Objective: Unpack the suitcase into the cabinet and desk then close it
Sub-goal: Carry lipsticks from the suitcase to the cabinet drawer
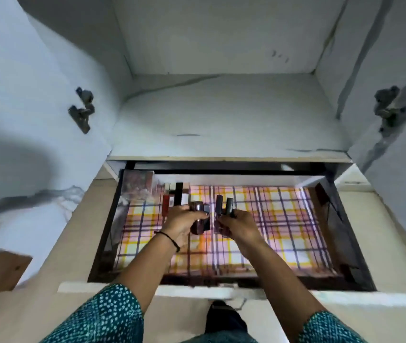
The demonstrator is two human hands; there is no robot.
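Tubes (229, 205) in left hand (184, 221) and right hand (240, 226) point toward drawer's (234, 179) back

Over the open drawer (336, 231), our left hand (184, 224) and right hand (241, 225) hovered close together. The dark bottles (199, 209) gripped in the left and the dark tubes (229, 205) gripped in the right left only a narrow gap between them. Just beyond the left hand stood upright cosmetic sticks (178, 194). Further to its left, a box (137, 184) filled the back corner. Right of the right hand, the plaid liner (291, 219) lay bare up to the drawer wall. Beyond both hands, a shelf edge (221, 158) ran above the drawer's back.
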